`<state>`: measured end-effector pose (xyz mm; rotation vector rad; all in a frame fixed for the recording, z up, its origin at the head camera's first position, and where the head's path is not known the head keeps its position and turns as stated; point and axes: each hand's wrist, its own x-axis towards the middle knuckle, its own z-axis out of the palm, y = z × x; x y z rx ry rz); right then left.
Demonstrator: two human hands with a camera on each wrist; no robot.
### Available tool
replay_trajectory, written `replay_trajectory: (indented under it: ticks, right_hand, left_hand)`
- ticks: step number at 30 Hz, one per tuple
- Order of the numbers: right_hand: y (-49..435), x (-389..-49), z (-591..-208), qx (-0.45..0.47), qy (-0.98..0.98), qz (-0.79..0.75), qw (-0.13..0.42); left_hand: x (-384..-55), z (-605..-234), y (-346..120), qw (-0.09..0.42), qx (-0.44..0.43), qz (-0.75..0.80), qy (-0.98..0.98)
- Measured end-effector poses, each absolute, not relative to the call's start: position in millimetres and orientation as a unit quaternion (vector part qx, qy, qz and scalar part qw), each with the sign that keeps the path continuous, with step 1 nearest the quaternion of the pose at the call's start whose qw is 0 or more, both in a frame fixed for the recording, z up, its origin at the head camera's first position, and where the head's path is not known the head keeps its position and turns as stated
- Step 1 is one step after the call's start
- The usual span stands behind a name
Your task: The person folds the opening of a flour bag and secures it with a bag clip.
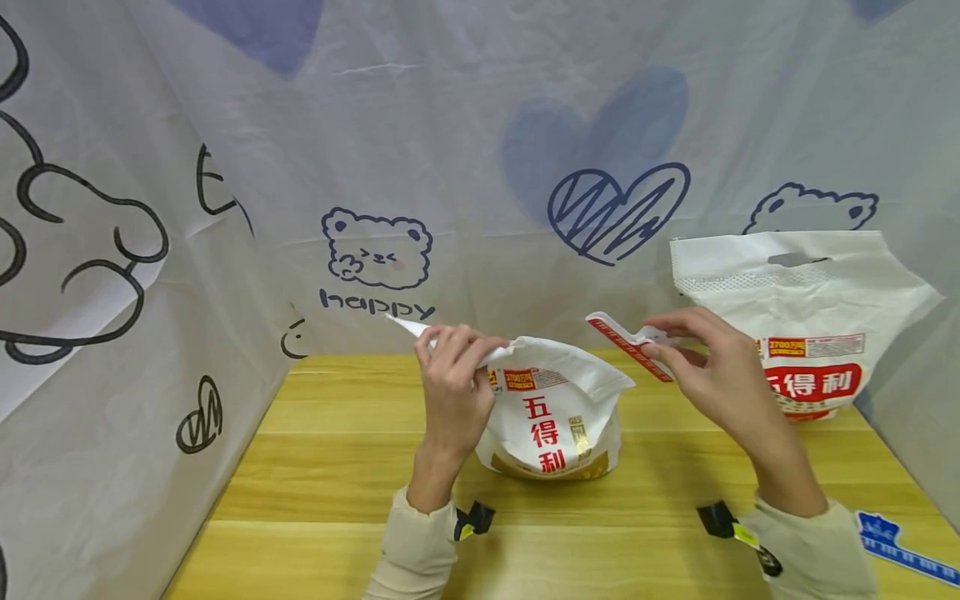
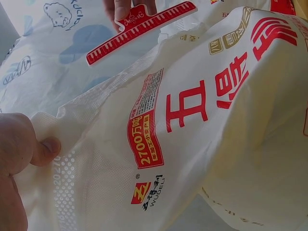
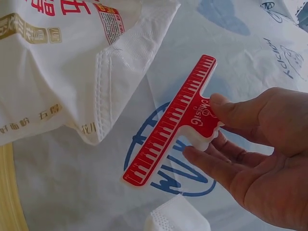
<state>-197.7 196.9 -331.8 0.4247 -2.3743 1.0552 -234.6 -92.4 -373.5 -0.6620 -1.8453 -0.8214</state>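
A white flour bag (image 1: 551,417) with red lettering stands on the table, its top edge folded over. My left hand (image 1: 455,379) pinches that top edge at the left; in the left wrist view the thumb (image 2: 47,150) presses on the white plastic. To the right of the bag, my right hand (image 1: 712,367) holds a red music clip (image 3: 168,122) printed with piano keys. Its thumb and fingers pinch the clip's handle, and the long keyboard edge points toward the bag, apart from it.
A second white flour bag (image 1: 813,333) with a cut-out handle stands at the back right. Near the right front edge of the wooden table (image 1: 330,492) lies a blue piano-key clip (image 1: 903,550). Printed white cloth (image 1: 465,167) hangs behind and at both sides.
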Motion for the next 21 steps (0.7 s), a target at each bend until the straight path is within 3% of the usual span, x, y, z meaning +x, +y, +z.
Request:
replay_trajectory:
  ticks: [21]
  right_hand:
    - [188.5,-206.1,-330.4,0.19,-0.868,0.386,0.248]
  left_hand:
    - [-235.7,-374.2,-91.8,0.488,-0.276,-0.338,-0.756]
